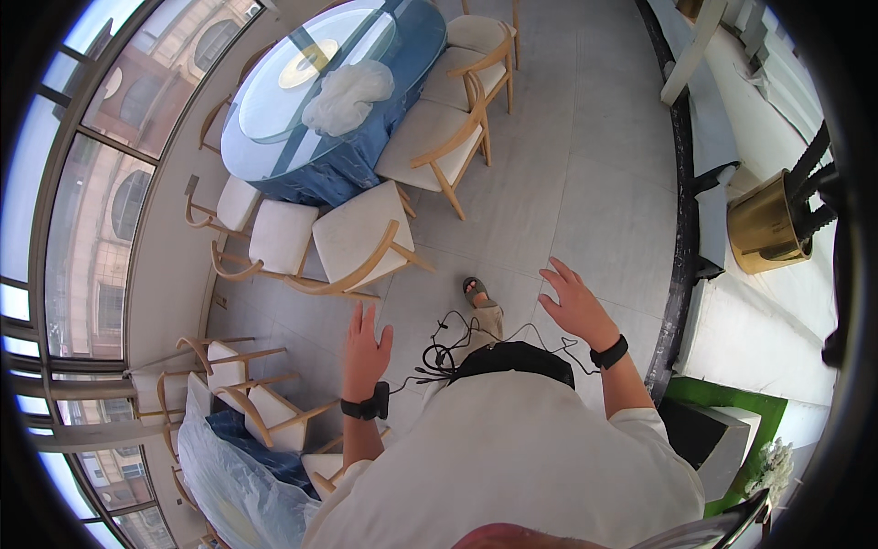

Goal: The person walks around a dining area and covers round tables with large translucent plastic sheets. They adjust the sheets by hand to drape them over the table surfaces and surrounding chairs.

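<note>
My left hand [368, 350] is raised in front of me with fingers extended, holding nothing. A black wrist strap with a small device [367, 403] sits on that wrist, and a cable leads from it toward my waist. My right hand [575, 306] is held out over the floor, fingers apart and nothing in it. Another black wristband [609, 353] circles the right wrist. Looped black cables [439, 357] hang by a black waist bag [511, 360]. Nearest to my left hand is a wooden chair with a pale seat [367, 237].
A glass-topped round table [260, 154] with a blue cloth carries a crumpled translucent plastic bundle [348, 97]. Several chairs surround it. Behind on the left stands a plastic-covered table [233, 480]. A brass-coloured pot [767, 223] stands on the right, beyond a black floor edge [679, 261].
</note>
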`<action>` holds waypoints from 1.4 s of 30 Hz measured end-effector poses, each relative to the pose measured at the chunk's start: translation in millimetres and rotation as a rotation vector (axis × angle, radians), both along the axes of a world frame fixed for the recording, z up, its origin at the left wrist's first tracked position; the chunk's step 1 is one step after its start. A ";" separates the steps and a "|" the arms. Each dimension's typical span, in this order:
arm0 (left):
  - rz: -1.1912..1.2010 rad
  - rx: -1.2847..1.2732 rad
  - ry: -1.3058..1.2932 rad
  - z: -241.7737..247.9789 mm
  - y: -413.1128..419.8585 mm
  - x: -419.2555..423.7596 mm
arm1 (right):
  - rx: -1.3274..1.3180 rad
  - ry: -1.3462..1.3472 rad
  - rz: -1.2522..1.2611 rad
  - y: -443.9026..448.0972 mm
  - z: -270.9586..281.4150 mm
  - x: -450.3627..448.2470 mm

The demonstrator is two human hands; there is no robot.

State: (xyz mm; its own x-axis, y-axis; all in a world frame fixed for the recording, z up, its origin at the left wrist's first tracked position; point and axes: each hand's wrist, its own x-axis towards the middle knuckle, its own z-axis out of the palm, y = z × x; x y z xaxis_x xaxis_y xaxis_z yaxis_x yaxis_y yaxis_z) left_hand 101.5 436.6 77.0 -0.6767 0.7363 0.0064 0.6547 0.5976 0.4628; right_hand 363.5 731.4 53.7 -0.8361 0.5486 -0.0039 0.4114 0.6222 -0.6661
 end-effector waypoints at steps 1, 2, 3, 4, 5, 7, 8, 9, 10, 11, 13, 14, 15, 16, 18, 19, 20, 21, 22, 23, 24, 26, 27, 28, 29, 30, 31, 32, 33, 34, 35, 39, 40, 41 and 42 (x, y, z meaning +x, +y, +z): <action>-0.018 -0.008 -0.018 2.0 19.0 -11.9 | 0.008 -0.028 -0.008 11.3 1.1 -10.9; -0.071 0.058 0.019 -14.9 33.5 -27.3 | 0.016 -0.057 -0.018 24.9 4.0 -18.1; -0.088 0.059 0.010 -21.5 53.0 -41.1 | 0.024 -0.087 -0.030 36.3 6.3 -27.3; -0.104 0.061 -0.008 -25.4 73.9 -50.8 | 0.023 -0.096 -0.053 48.8 11.0 -36.4; -0.119 0.062 -0.027 -27.4 92.1 -64.6 | 0.022 -0.106 -0.075 62.0 15.9 -46.8; -0.205 0.112 -0.034 -30.8 129.0 -91.5 | 0.044 -0.101 -0.119 90.8 27.4 -65.2; -0.236 0.144 -0.057 -30.6 145.8 -104.6 | 0.057 -0.084 -0.143 102.5 33.4 -76.0; -0.263 0.159 -0.089 -25.7 158.0 -111.6 | 0.054 -0.075 -0.163 108.8 36.9 -83.8; -0.278 0.128 -0.083 -20.8 173.8 -120.9 | 0.071 -0.060 -0.170 118.1 42.0 -93.0; -0.291 0.097 -0.078 -15.3 192.6 -131.7 | 0.088 -0.046 -0.174 129.2 48.5 -103.5; -0.310 0.063 -0.084 0.7 222.8 -155.6 | 0.074 -0.015 -0.158 146.4 50.1 -130.9; -0.312 0.067 -0.108 4.7 235.5 -163.5 | 0.048 -0.011 -0.134 151.4 48.9 -141.2; -0.312 0.074 -0.130 7.5 249.2 -172.7 | 0.026 -0.006 -0.107 158.7 47.6 -152.9; -0.309 0.060 -0.118 9.5 261.8 -182.1 | 0.031 -0.008 -0.087 167.2 44.2 -165.5; -0.287 0.032 -0.099 11.6 283.6 -194.6 | 0.040 -0.016 -0.033 187.1 32.1 -189.8; -0.279 0.023 -0.099 13.5 294.3 -201.3 | 0.022 -0.020 -0.006 198.9 25.6 -203.0; -0.270 0.014 -0.100 15.8 305.1 -210.3 | 0.004 -0.026 0.022 210.1 18.8 -216.5; -0.249 0.011 -0.090 19.0 314.9 -218.8 | -0.008 -0.022 0.063 226.8 16.0 -231.2; -0.222 0.006 -0.102 22.6 322.4 -226.0 | -0.033 -0.034 0.084 242.1 18.3 -243.1; -0.195 0.002 -0.116 24.0 327.9 -232.0 | -0.058 -0.048 0.106 254.8 20.6 -253.4; -0.170 0.003 -0.128 24.5 334.4 -240.4 | -0.079 -0.062 0.125 266.8 21.8 -264.4; -0.110 -0.019 -0.146 30.4 344.6 -262.6 | -0.078 -0.030 0.157 292.7 15.3 -282.9; -0.077 -0.029 -0.161 32.3 344.9 -273.5 | -0.080 -0.019 0.176 305.9 12.6 -290.5; -0.091 0.006 -0.049 29.4 343.5 -288.2 | -0.085 -0.042 0.198 318.3 12.6 -295.7; -0.049 0.029 -0.009 29.0 343.1 -304.2 | -0.091 -0.065 0.218 329.7 12.8 -301.5; 0.043 0.014 -0.092 39.0 347.6 -315.6 | -0.091 -0.091 0.234 340.4 12.7 -307.1; 0.137 0.002 -0.173 50.6 350.8 -326.9 | -0.099 -0.130 0.234 349.6 15.3 -312.4; 0.151 0.025 -0.125 48.6 347.3 -345.2 | -0.106 -0.169 0.229 355.7 18.8 -316.0; 0.166 0.050 -0.077 40.4 339.2 -365.8 | -0.109 -0.207 0.224 360.8 21.4 -320.4; 0.172 0.069 -0.032 35.9 335.9 -384.6 | -0.110 -0.203 0.209 365.1 21.9 -324.0; 0.209 0.085 -0.045 32.3 334.4 -403.4 | -0.111 -0.199 0.189 368.5 22.3 -327.8; 0.266 0.153 -0.023 7.2 338.9 -490.8 | -0.140 -0.221 0.087 366.1 25.4 -339.6; 0.261 0.169 0.001 -1.9 340.2 -513.2 | -0.141 -0.224 0.054 361.9 26.5 -341.8; 0.269 0.145 0.036 -11.3 341.1 -534.7 | -0.142 -0.227 0.020 357.3 27.5 -344.4; 0.271 0.127 0.062 -24.0 346.5 -554.5 | -0.136 -0.237 -0.020 352.5 31.2 -347.4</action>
